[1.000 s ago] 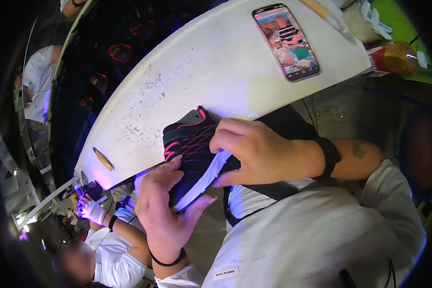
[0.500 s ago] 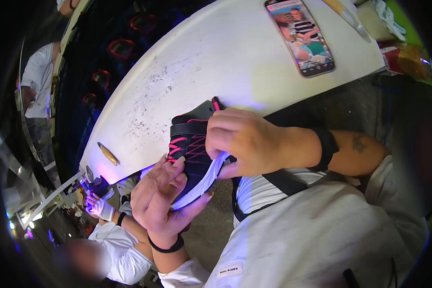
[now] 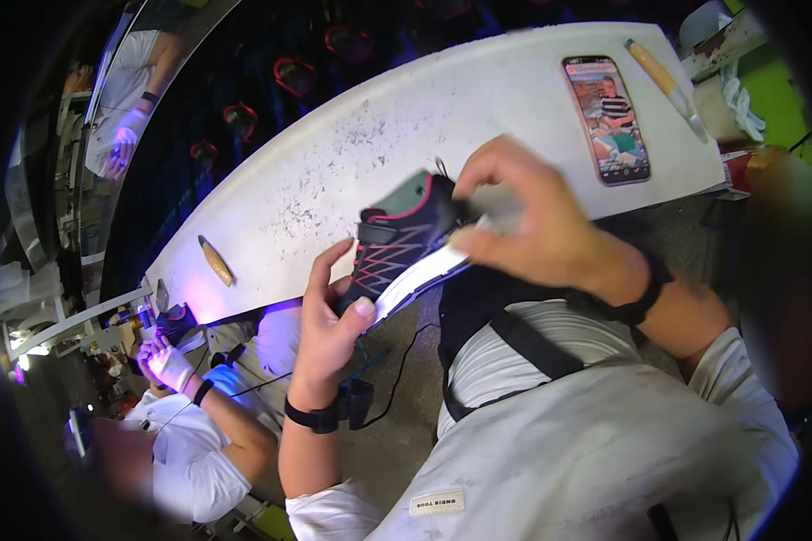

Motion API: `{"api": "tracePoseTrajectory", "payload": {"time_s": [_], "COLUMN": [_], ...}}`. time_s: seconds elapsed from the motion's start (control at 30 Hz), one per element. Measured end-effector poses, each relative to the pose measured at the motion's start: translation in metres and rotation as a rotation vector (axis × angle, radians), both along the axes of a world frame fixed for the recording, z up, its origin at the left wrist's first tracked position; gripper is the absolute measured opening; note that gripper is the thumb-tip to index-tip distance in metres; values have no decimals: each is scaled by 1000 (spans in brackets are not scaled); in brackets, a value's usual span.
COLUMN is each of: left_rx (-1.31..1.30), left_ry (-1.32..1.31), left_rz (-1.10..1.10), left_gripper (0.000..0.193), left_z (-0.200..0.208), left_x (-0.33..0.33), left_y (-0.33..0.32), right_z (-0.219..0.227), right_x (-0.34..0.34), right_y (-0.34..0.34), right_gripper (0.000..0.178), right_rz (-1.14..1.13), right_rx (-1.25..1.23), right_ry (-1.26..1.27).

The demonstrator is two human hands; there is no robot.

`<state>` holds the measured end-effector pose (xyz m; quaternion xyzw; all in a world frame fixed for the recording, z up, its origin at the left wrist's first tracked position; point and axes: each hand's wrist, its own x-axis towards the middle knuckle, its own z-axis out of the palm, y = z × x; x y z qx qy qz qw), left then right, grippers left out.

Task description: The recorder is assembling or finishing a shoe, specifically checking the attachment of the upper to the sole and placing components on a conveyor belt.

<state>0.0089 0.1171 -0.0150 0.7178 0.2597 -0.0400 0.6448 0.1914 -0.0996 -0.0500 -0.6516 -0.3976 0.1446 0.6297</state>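
A black sneaker (image 3: 406,230) with pink-red trim and lacing and a white sole edge is held up at the table's near edge, its side turned toward me. My left hand (image 3: 329,311) grips it at the toe, thumb on the sole edge and fingers round the far side. My right hand (image 3: 537,221) is at the heel, blurred by motion. Its thumb and forefinger are spread apart around the heel end, and whether they touch the shoe is hard to tell.
On the white table (image 3: 505,99) lie a phone (image 3: 607,122) playing a picture, a wooden-handled tool (image 3: 663,79) and a short wooden-handled piece (image 3: 215,261). A dark conveyor (image 3: 271,99) runs behind. A co-worker (image 3: 198,442) handles another shoe (image 3: 173,320) at the left.
The shoe has turned its side and sole edge more toward me. My right hand has shifted from its collar area to the heel, fingers spreading. My left hand now holds only the toe.
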Motion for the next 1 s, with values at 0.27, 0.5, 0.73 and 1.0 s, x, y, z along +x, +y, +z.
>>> {"api": "tracePoseTrajectory", "payload": {"time_s": [0.27,0.5,0.73,1.0], "left_rx": [608,638,418,216], "left_ry": [-523,-243,-231,-312], "left_rz": [-168,-288,-213,-101], "left_gripper": [105,69,69,76], "left_z": [29,59,39,1], "left_x": [106,115,105,83], "left_y": [-37,-17,4,25], "right_z": [48,61,72,16], "right_x": [62,53,56,53], "right_y": [17,28,39,53], "right_gripper": [62,92,45,43], "right_rz": [4,203,348,252], "right_rx": [132,93,-73,574], "right_ry": [397,-138,17,665]}}
